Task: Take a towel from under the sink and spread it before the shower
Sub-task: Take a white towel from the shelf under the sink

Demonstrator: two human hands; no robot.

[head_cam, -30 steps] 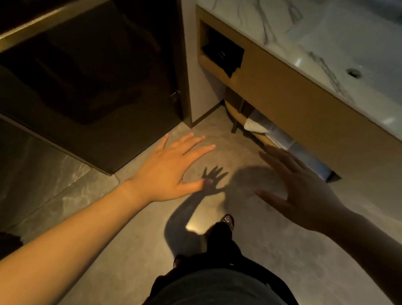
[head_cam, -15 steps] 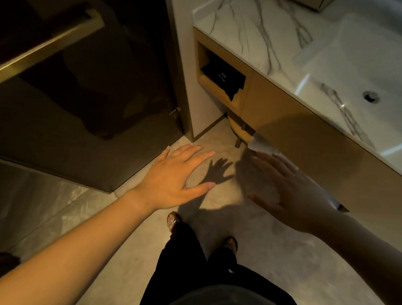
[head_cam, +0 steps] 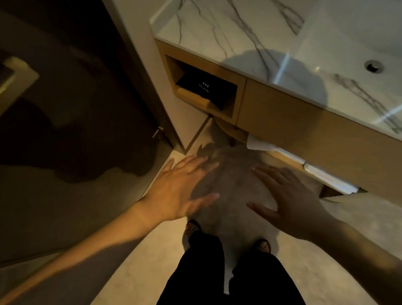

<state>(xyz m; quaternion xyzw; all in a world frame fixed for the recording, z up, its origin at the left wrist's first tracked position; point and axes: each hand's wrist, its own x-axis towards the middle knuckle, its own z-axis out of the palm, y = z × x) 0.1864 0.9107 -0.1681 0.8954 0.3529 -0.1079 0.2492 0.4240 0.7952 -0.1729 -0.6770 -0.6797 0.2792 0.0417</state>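
Note:
White folded towels [head_cam: 261, 143] lie on a low shelf under the wooden vanity [head_cam: 301, 127], with a second stack [head_cam: 329, 179] further right; the cabinet front hides most of them. The marble counter holds the sink [head_cam: 363, 51] with its drain. My left hand [head_cam: 181, 188] hovers palm down over the floor, fingers spread, holding nothing. Beside it, my right hand [head_cam: 290, 201] is also flat and empty, just in front of the towel shelf and not touching it. The dark glass shower door [head_cam: 69, 122] stands to the left.
A black pouch [head_cam: 205, 87] sits in an open niche at the vanity's left end. A pale wall post [head_cam: 152, 80] separates shower and vanity. My legs and patterned shoes [head_cam: 192, 229] stand on the grey tiled floor [head_cam: 330, 252].
I have stepped closer to the vanity, so the counter and sink fill more of the view and most of the towels slipped under the cabinet edge. Both hands stay spread and empty.

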